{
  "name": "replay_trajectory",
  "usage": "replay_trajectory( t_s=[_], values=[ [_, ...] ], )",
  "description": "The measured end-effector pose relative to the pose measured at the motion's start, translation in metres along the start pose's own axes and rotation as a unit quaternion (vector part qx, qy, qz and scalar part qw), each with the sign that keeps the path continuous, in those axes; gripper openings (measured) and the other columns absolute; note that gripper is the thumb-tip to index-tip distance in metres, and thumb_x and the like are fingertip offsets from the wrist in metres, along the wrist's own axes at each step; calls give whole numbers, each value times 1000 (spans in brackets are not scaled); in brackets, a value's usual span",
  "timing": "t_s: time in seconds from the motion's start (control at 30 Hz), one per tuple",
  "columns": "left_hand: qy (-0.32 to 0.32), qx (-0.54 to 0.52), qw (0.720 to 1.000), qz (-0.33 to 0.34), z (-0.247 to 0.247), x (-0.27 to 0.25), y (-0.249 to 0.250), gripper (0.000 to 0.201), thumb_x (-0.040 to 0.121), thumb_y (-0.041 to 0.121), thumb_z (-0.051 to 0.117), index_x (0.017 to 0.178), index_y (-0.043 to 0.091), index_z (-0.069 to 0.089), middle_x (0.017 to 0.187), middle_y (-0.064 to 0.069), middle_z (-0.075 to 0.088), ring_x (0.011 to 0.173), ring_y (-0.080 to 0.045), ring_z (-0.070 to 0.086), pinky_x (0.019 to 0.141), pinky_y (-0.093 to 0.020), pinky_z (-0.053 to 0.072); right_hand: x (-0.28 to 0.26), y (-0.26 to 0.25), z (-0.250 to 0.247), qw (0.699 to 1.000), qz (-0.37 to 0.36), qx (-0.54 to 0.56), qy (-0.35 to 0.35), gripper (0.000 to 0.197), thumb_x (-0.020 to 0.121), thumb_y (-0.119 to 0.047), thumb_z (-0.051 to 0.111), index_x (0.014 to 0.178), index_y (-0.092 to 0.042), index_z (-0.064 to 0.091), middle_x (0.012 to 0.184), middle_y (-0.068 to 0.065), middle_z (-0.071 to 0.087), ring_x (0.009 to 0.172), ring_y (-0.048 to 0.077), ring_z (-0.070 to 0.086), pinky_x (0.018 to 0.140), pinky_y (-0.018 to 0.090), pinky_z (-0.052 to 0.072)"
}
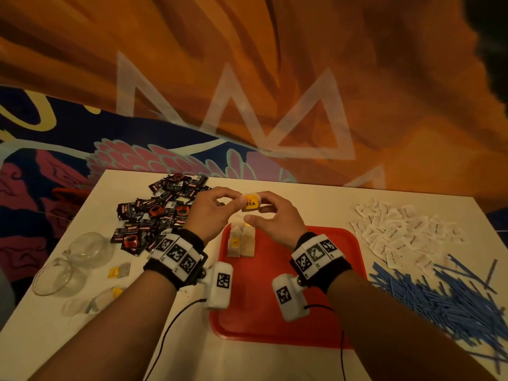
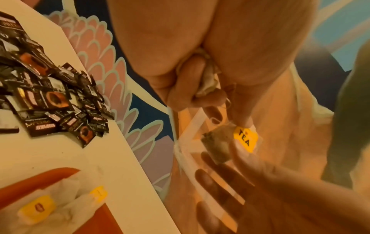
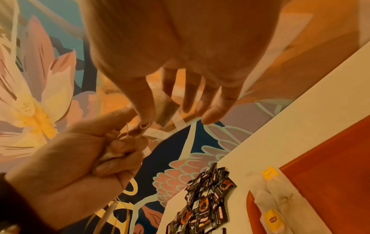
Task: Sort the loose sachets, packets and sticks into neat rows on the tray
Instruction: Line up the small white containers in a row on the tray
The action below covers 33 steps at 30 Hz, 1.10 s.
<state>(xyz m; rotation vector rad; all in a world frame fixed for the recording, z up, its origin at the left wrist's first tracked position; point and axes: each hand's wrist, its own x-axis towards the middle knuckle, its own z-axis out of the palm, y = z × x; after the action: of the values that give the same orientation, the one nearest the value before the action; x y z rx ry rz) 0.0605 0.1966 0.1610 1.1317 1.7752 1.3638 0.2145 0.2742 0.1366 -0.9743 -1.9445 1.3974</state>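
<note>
Forearms with tagged wristbands come in from the near edge over the white table point(image 1: 82, 320). Far left: two clear glass cups point(image 1: 68, 259) lying on their sides, with two loose tea bags point(image 1: 119, 271) beside them. Behind those, a pile of black sachets point(image 1: 156, 213), too many and too overlapped to count. Left hand point(image 1: 211, 213) is raised above the tray's far edge, thumb and forefinger pinching the tea bag point(image 1: 251, 202) by its left side; the left wrist view shows the other fingers curled on crumpled white wrapping point(image 2: 208, 79) in the palm. Bag has a yellow "TEA" tag point(image 2: 245, 139) and hangs in the air between both hands, touching neither tray nor table. Right hand point(image 1: 275, 221) pinches its right side with thumb and forefinger; the remaining fingers point(image 3: 212, 110) are straight and spread. Below the hands, two tea bags point(image 1: 240, 242) lie side by side in the red tray's point(image 1: 275, 320) far-left corner. Far right: a heap of white sachets point(image 1: 398, 235), then a heap of blue sticks point(image 1: 445, 301) nearer; neither countable.
</note>
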Motion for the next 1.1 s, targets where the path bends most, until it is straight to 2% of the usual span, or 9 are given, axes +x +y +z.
replay_trajectory(
  t_s=[0.1, 0.23, 0.3, 0.4, 0.53, 0.63, 0.77, 0.93, 1.1],
  values=[
    [-27, 24, 999, 7, -4, 0, 0, 10, 88, 18, 73, 82, 26, 72, 91, 11, 69, 69, 6, 58, 62, -25, 39, -2, -1, 1, 999, -9, 25, 24, 30, 82, -24, 77, 106, -38, 65, 113, -16, 67, 105, 12, 64, 89, 28, 53],
    [-21, 27, 999, 13, -8, 0, 1, 11, 88, 16, 73, 82, 26, 71, 91, 10, 67, 71, 4, 58, 62, -22, 40, -3, -6, 1, 1000, 3, -10, 8, 16, 85, -24, 74, 79, -37, 69, 81, -14, 71, 79, 1, 65, 79, 23, 48],
    [-11, 21, 1000, 10, -8, -1, 2, 8, 89, 14, 71, 85, 20, 71, 87, 9, 67, 62, 6, 57, 59, -19, 39, -3, -5, 2, 999, 29, -27, -14, 12, 82, -25, 77, 83, -34, 70, 85, -13, 71, 81, 3, 66, 81, 25, 52],
    [-12, 8, 1000, -5, -10, -2, 1, 4, 91, 12, 69, 88, 11, 71, 87, -2, 67, 53, 6, 55, 48, -16, 41, -2, -5, 3, 1000, 30, 0, -1, 30, 78, -21, 81, 101, -33, 66, 104, -12, 70, 93, 8, 69, 85, 28, 56],
    [-13, 5, 999, -35, -14, 1, -6, 4, 93, 13, 67, 90, 12, 70, 83, -6, 65, 48, 2, 53, 41, -19, 41, -2, -12, 11, 999, 40, 19, -3, 14, 82, -23, 77, 84, -35, 70, 89, -9, 73, 85, 11, 70, 81, 28, 56],
    [-1, 10, 999, -44, -15, 3, -13, 5, 93, 13, 67, 92, 10, 70, 78, -6, 64, 45, 1, 51, 41, -19, 40, -2, -6, 20, 997, 76, 19, -15, 14, 84, -22, 76, 76, -33, 71, 78, -3, 74, 74, 16, 72, 74, 29, 57],
    [19, 27, 998, -58, -12, 2, -29, 7, 94, 12, 66, 91, 7, 70, 73, -7, 63, 40, -1, 46, 40, -17, 37, -1, 12, 34, 991, 132, 35, 3, 17, 81, -20, 78, 70, -31, 70, 70, -3, 73, 76, 20, 73, 71, 33, 57],
    [17, 45, 993, -110, -8, -1, -68, 11, 95, 16, 65, 84, 17, 66, 65, 5, 59, 49, 0, 50, 55, -26, 39, -2, 39, 56, 974, 220, 57, 8, 20, 79, -7, 77, 74, -25, 68, 73, 5, 72, 77, 28, 71, 71, 42, 57],
    [-9, 100, 980, -169, -4, -5, -114, 19, 94, 21, 64, 76, 29, 61, 68, -1, 61, 56, -16, 52, 58, -26, 39, -5, 66, 77, 966, 259, -7, -14, 5, 80, -12, 75, 83, -16, 74, 69, -5, 67, 61, 5, 61, 65, 24, 52]
  ],
)
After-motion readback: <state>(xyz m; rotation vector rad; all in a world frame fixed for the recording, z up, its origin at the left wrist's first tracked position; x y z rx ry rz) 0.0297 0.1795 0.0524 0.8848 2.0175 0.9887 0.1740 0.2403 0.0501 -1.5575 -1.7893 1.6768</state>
